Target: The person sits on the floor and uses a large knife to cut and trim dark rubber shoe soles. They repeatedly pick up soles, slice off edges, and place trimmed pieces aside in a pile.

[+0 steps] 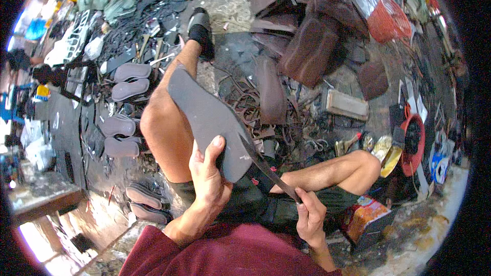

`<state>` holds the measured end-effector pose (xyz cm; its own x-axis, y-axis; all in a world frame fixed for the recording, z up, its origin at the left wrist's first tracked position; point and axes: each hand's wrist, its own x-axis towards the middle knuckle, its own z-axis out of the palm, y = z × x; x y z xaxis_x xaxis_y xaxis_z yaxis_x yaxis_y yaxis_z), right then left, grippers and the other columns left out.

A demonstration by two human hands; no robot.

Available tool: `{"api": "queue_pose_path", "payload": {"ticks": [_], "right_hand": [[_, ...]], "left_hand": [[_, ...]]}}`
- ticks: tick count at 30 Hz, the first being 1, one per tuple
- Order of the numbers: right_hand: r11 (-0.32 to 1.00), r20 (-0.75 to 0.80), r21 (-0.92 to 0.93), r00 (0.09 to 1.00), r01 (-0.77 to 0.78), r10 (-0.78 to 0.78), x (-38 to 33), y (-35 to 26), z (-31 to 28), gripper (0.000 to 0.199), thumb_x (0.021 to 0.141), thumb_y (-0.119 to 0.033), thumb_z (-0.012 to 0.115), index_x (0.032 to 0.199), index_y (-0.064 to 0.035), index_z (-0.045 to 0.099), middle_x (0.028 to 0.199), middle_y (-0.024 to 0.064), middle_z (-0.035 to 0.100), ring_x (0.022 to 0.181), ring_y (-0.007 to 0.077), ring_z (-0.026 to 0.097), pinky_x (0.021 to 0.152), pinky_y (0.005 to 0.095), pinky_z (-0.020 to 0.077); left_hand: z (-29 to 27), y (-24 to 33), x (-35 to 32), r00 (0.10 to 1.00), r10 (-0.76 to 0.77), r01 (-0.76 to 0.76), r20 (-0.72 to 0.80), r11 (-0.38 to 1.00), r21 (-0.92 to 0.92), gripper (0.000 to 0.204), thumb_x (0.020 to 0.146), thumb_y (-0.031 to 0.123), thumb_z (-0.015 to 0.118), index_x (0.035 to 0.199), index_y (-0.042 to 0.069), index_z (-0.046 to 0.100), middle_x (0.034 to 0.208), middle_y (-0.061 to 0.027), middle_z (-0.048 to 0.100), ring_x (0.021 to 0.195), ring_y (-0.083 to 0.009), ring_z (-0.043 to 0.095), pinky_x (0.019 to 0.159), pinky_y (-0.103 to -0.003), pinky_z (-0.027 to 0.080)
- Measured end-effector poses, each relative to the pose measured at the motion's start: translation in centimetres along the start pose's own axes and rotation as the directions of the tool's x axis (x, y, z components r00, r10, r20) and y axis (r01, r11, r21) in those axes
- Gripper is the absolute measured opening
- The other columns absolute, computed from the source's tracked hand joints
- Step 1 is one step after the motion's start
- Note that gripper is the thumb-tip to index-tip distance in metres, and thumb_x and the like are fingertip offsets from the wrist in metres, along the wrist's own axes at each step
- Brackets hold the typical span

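Note:
A large grey shoe sole [204, 107] is tilted over my lap, its pointed far end by my raised left knee. My left hand [208, 174] grips its near end, thumb flat on the upper face and the fingers mostly hidden underneath. Along the sole's right edge runs a thin dark strip [274, 175], which stretches away toward the lower right. The strip's free end is pinched between the thumb and fingers of my right hand [311, 218]. It looks joined to the sole partway along the edge.
Several finished-looking soles [130, 89] lie in pairs on the left, with another pair [147, 202] nearer me. Brown sheets [312, 46] are heaped ahead, beside curled offcuts [245, 99]. A pale rectangular block [347, 105], red basket [389, 19] and red-rimmed bowl [413, 144] stand right.

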<state>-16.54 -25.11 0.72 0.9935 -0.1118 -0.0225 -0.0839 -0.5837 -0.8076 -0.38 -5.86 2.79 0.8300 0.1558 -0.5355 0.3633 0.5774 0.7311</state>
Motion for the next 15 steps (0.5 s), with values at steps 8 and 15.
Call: {"api": "queue_pose_path", "payload": {"ticks": [8,15], "right_hand": [[0.999,0.176,0.032,0.984,0.013,-0.018,9.4,-2.1,3.1,0.035,0.096,-0.008,0.055,0.130,-0.0067,0.060,0.086,0.0155,0.064,0.071,0.0322,0.064,0.065,0.0392,0.0500],[0.968,-0.050,0.194,0.987,0.158,-0.151,16.3,-2.9,8.7,0.037,0.101,-0.013,0.052,0.137,-0.0062,0.056,0.087,0.0096,0.066,0.076,0.0248,0.064,0.071,0.0360,0.0510]], "left_hand": [[-4.1,-1.4,0.4,0.995,0.011,-0.021,0.098,0.995,0.101,0.055,0.080,0.014,0.077,0.127,0.002,0.051,0.108,-0.0087,0.064,0.094,-0.0209,0.064,0.084,-0.036,0.056],[-5.4,-1.5,-0.1,0.988,-0.062,0.033,0.143,0.979,0.200,0.063,0.078,0.012,0.081,0.131,0.001,0.050,0.116,-0.0082,0.063,0.107,-0.0211,0.060,0.096,-0.036,0.048]]}}
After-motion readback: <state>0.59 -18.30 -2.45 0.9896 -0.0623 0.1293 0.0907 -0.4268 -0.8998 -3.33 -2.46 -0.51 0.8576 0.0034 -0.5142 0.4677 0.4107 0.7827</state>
